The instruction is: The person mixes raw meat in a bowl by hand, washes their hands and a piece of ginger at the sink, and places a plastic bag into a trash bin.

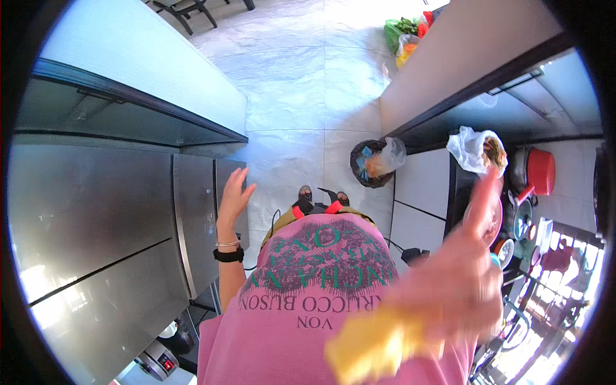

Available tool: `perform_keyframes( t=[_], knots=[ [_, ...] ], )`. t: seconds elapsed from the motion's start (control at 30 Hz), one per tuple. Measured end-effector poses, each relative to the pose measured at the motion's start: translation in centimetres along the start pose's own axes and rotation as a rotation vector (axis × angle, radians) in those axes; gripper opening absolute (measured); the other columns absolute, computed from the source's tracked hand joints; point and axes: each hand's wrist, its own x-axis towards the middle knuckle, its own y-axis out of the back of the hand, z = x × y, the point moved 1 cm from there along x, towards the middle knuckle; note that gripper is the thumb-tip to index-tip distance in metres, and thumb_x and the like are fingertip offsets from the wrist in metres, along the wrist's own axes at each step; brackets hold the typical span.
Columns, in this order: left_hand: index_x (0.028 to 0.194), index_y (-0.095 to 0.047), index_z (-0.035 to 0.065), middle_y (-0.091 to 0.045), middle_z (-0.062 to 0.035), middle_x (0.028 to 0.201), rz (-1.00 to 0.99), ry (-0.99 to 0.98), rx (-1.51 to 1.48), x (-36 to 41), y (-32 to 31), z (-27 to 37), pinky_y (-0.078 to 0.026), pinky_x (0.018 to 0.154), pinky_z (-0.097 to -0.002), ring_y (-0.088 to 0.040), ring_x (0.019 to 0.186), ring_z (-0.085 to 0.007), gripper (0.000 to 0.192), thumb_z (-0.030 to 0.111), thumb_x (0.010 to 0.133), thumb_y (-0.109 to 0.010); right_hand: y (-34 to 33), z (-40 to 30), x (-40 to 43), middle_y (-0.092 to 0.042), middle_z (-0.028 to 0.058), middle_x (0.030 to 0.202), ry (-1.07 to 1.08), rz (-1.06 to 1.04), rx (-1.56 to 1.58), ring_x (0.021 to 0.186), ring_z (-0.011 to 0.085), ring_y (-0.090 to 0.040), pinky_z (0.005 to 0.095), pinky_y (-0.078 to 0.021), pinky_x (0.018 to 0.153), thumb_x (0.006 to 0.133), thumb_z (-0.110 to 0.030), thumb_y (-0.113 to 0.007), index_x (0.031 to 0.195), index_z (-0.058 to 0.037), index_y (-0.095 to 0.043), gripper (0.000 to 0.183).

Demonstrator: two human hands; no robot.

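My right hand (447, 284) is raised on the right, blurred by motion, its index finger extended. It grips a bunched yellow cloth (380, 344) that hangs in front of my pink shirt (288, 356). Beyond that fingertip, a white plastic bag (464, 147) with something brown inside rests on the counter at the right; whether the finger touches it, I cannot tell. My left hand (236, 195) is held up, empty and with fingers apart, beside a stainless steel refrigerator (96, 202). A black band and a bracelet circle that wrist.
A trash bin (356, 171) lined with a black bag stands on the tiled floor (288, 101) against the right cabinets (418, 187). A red saucepan (541, 171) and several dishes line the counter. Produce bags (397, 36) lie farther ahead. An appliance (159, 361) with a lit display is at lower left.
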Motion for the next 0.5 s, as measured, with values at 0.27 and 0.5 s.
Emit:
perform_keyframes(
  t=[0.27,0.5],
  knots=[
    [0.118,-0.049,0.0027,-0.052,-0.0121,0.117,0.034,-0.219,-0.752,0.2,5.2,15.3,-0.044,0.086,-0.0341,-0.054,0.103,-0.0225,0.052,0.004,0.069,-0.067,-1.1,7.7,-7.9,-0.062,0.0028,0.083,-0.541,0.154,-0.011,0.078,0.0114,-0.059,0.0366,-0.0344,0.095,0.066,-0.012,-0.074,0.093,-0.0018,-0.057,0.033],
    [0.114,-0.052,0.0016,-0.05,-0.0135,0.119,-0.025,-0.682,-0.636,-0.1,5.8,24.8,-0.046,0.084,-0.0331,-0.055,0.101,-0.0234,0.052,-0.002,0.065,-0.068,-2.4,8.7,-11.5,-0.061,0.0047,0.086,-0.71,0.22,0.348,0.08,0.011,-0.057,0.0247,-0.0446,0.074,0.071,-0.011,-0.072,0.094,0.0013,-0.054,0.032]
  ],
)
